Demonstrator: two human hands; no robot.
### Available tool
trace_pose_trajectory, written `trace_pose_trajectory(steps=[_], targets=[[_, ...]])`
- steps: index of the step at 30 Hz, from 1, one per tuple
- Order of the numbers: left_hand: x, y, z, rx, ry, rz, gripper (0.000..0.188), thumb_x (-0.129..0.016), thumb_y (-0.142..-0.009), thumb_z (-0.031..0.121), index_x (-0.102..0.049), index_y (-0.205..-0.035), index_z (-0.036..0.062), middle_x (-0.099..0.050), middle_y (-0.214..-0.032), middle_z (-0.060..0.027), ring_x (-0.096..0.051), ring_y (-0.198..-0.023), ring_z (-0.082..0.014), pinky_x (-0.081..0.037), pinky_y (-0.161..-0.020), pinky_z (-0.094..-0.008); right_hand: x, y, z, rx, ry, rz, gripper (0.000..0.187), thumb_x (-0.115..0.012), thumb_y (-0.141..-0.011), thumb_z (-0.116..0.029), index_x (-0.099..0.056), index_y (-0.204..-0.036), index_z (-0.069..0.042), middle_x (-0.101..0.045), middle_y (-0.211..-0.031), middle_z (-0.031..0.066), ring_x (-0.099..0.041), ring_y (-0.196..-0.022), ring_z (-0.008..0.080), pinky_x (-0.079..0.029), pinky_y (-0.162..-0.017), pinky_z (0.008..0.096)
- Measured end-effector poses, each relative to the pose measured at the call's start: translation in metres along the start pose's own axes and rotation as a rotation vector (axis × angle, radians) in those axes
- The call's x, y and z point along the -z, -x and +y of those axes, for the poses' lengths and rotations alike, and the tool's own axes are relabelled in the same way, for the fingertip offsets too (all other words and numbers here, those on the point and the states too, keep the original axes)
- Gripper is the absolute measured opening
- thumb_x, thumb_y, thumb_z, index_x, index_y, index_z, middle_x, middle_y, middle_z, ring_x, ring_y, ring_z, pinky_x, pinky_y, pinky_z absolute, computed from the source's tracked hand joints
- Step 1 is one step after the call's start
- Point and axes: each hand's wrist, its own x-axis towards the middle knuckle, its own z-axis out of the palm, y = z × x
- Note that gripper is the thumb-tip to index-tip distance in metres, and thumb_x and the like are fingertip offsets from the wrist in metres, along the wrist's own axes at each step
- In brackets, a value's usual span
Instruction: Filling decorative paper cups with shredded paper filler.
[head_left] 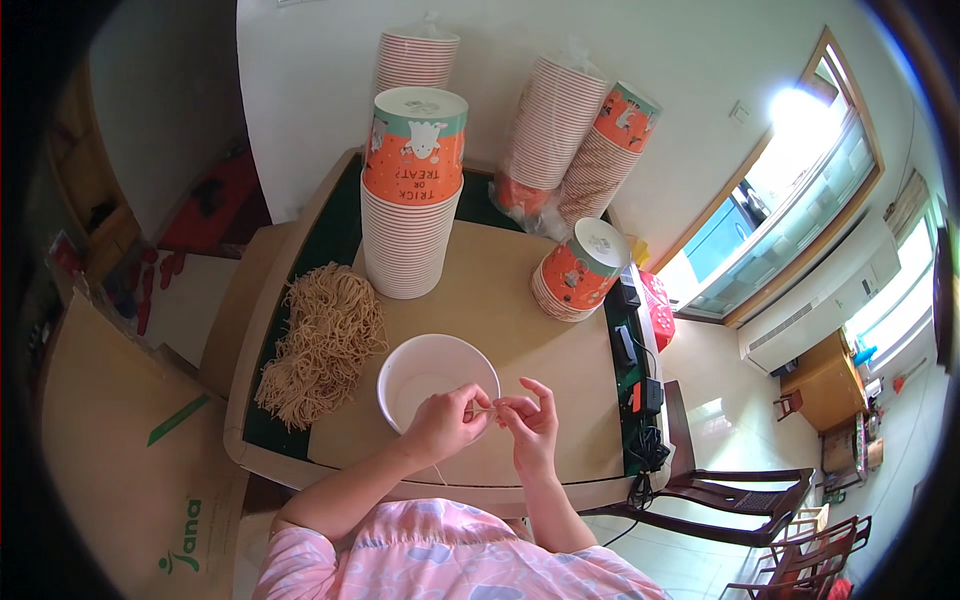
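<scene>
A paper bucket with a white inside stands mouth-up on the table in front of me. Over its near right rim, my left hand pinches a thin beige cord, whose loose end hangs below my wrist. My right hand is just right of the bucket, with thumb and fingers pinched on the cord close to my left fingertips and one finger raised. Whether the cord passes through the bucket's wall is hidden by my hands. To the left lies a tangled pile of beige cords.
Upside-down orange and teal buckets form a tall stack behind the cords and a short stack at right. Plastic-wrapped stacks lean by the wall. Chargers and black cables line the table's right edge. A large cardboard box stands left.
</scene>
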Motion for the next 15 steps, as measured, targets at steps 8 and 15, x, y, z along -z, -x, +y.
trace_pose_trajectory(steps=[8, 15], targets=[[0.0007, -0.0009, -0.0004, 0.061, 0.045, -0.021, 0.013, -0.065, -0.083, 0.019, -0.061, -0.084, 0.0064, -0.062, -0.059, -0.0087, -0.061, -0.050, -0.0222, -0.046, -0.050, -0.0336, -0.0009, 0.0013, 0.0005, 0.000, 0.026, 0.019, 0.045, -0.061, -0.086, 0.004, -0.042, -0.126, -0.002, -0.068, -0.093, 0.0147, -0.061, -0.075, 0.0139, -0.049, -0.069, 0.0260], [0.0006, -0.0012, 0.0008, 0.050, 0.064, -0.011, 0.012, -0.065, -0.082, 0.016, -0.061, -0.083, 0.0057, -0.062, -0.059, -0.0090, -0.062, -0.051, -0.0216, -0.047, -0.050, -0.0331, -0.0013, 0.0043, 0.0020, 0.025, 0.148, 0.033, 0.048, -0.061, -0.086, 0.006, -0.041, -0.128, -0.002, -0.068, -0.093, 0.0140, -0.065, -0.081, 0.0150, -0.054, -0.074, 0.0260]])
